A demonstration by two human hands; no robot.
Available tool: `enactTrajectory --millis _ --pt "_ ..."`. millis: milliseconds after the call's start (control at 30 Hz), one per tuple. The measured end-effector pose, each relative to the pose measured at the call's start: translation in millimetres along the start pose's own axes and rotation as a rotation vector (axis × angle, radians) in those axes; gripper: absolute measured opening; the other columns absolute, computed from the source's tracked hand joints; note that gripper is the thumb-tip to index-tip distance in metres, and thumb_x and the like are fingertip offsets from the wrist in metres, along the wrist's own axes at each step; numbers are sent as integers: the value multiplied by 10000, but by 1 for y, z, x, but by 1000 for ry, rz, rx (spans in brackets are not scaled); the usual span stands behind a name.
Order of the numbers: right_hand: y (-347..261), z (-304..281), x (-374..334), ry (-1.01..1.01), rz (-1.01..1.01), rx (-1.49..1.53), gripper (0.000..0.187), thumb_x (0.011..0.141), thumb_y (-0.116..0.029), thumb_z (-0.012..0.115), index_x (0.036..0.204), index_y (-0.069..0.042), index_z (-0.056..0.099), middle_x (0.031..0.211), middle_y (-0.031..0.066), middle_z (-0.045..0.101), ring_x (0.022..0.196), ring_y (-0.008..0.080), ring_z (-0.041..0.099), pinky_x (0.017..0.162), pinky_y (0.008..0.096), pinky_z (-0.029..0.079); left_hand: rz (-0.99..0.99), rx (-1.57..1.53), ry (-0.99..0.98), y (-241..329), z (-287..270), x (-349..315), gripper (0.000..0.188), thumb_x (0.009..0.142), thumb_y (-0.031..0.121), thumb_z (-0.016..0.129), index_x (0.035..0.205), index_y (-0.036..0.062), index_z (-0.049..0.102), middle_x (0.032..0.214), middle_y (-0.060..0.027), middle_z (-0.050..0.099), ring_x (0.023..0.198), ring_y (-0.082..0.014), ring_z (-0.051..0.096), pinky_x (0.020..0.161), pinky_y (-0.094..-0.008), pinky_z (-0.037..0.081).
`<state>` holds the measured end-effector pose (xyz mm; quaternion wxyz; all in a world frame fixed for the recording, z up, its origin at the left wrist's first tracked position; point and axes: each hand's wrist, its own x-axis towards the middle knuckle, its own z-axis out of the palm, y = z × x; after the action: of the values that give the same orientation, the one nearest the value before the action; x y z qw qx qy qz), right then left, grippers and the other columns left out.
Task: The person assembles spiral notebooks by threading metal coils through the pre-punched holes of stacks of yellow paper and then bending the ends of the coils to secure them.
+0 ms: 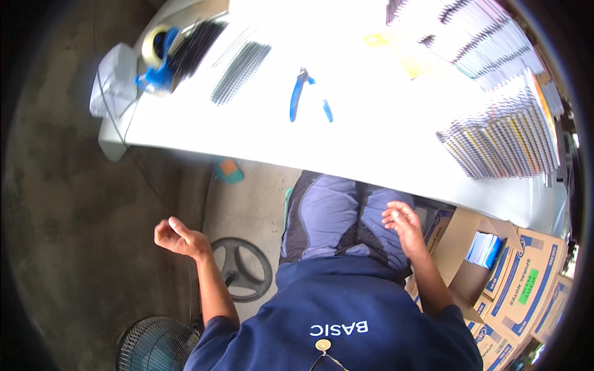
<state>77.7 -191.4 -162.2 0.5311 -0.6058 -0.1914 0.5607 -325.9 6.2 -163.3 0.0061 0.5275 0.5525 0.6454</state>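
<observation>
Glare whitens 1 table [377, 139] above a dull grey floor [250, 204].

I'm seeing blue handles shining from silver-headed metal pliers [296, 99] on the smooth white table [377, 151]. Toward its right end, stacked spiral-bound notebooks [502, 137] are showing grey and yellow stripes; at its left, a pale-yellow tape roll [150, 46] is contrasting with a blue plastic dispenser [158, 78]. Below its right side, brown cardboard boxes [532, 255] are showing blue markings.
</observation>
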Motion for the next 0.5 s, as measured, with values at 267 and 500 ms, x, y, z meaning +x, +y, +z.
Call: enactTrajectory --millis 267,500 --pt "-61 19 -4 -131 -307 -17 190 897 -79 522 1069 -5 551 893 55 576 852 100 552 784 233 445 608 -313 -1065 219 240 24 307 753 74 678 1041 45 577 994 -121 591 890 -285 567 786 -344 464" --pt "-88 20 10 -90 -371 137 207 901 -121 530 1076 -13 557 910 57 600 842 105 572 756 234 455 692 -194 -852 283 435 5 466 744 175 689 1165 88 509 1077 -120 546 971 -296 537 829 -387 444"
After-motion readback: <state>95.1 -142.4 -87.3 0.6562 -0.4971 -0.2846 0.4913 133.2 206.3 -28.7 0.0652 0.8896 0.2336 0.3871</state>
